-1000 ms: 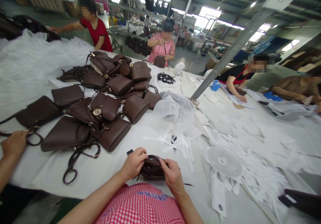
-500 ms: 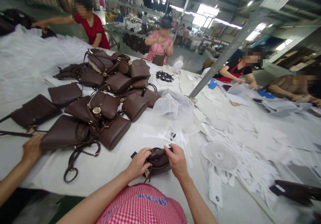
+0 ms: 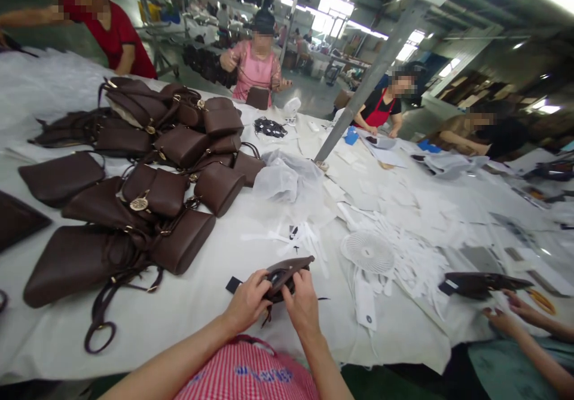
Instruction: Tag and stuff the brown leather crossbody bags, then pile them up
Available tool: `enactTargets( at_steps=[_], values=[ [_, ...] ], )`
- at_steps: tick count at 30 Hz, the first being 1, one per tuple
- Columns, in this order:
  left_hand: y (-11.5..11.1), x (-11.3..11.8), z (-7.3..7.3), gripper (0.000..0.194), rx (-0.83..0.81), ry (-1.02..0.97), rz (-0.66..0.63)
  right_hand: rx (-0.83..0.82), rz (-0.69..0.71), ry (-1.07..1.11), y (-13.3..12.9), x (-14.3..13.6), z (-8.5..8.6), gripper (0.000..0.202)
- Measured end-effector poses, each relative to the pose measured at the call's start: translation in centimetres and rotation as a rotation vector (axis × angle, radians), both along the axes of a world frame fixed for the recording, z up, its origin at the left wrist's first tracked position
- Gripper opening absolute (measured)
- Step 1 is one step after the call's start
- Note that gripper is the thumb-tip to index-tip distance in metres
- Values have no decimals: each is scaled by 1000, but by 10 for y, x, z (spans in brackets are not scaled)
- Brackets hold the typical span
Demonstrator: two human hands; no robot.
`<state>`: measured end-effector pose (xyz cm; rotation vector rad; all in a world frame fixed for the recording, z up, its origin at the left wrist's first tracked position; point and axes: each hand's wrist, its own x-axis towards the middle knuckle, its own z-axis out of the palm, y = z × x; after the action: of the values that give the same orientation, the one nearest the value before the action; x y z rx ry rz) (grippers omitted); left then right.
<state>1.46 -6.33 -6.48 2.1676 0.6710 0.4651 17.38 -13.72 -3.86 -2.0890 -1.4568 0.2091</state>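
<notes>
Close to the table's near edge, a small dark brown handbag (image 3: 287, 268) is held between both my hands, its flap raised and its mouth apart. My left hand (image 3: 249, 298) grips the bag's left side, with the thumb and fingers at the opening. On the other side, my right hand (image 3: 302, 304) has its fingers curled at the opening under the flap; the fingertips are partly hidden. A black tag (image 3: 234, 284) sticks out to the left of the bag. White strips (image 3: 309, 244) lie just beyond it.
Brown handbags (image 3: 179, 149) with straps are heaped at the left. Clear plastic wrap (image 3: 287, 179), a white fan (image 3: 368, 253) and a pile of white strips (image 3: 417, 262) lie ahead and right. A metal post (image 3: 372, 71) rises from the table. A co-worker's hands (image 3: 506, 316) handle a dark item at right.
My view has turned right. The bag's flap is now lifted and my right fingers have moved in under it. The co-worker's hand at the left has gone out of view.
</notes>
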Motion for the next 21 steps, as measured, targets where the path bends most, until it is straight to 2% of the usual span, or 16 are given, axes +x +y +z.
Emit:
enactTargets(
  at_steps=[5, 8, 11, 14, 17, 21],
  values=[
    [-2, 6, 1, 26, 6, 76, 13, -87, -28, -134, 12, 1, -1, 13],
    [-2, 9, 4, 26, 2, 91, 41, -101, 37, -181, 15, 16, 0, 23],
    [-1, 12, 7, 28, -4, 71, 38, -96, 148, -72, 17, 36, 7, 27],
    [-1, 15, 5, 29, -31, 45, 31, -70, 176, 61, 17, 39, 10, 22],
    [-2, 16, 0, 28, -72, -1, 47, -66, 139, 143, 10, 25, 6, 22],
    [-1, 19, -3, 30, -136, -151, 20, -110, -39, 248, 0, 24, -1, 25]
  ],
)
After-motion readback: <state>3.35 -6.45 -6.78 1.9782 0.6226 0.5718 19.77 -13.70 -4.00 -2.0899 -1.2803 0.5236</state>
